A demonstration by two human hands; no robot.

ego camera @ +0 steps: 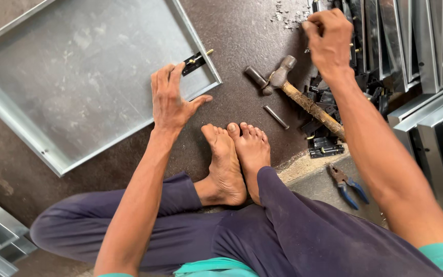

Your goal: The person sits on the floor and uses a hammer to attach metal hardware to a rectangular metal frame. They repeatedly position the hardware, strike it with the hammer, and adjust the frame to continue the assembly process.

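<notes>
While the metal tray (78, 82) lies at ten o'clock, the left hand (171, 97) spreads flat on its corner; the right hand (329, 38) pinches something small, unclear what

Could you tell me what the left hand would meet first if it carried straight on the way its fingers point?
Probably the black latch at the metal tray rim: the left hand lies on the tray's corner with fingers aimed up toward it. Height above the tray is hard to judge.

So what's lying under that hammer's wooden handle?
Under the hammer handle sits a pile of small black latch parts on the dark floor. How many pieces the handle and the right hand cover cannot be told.
</notes>
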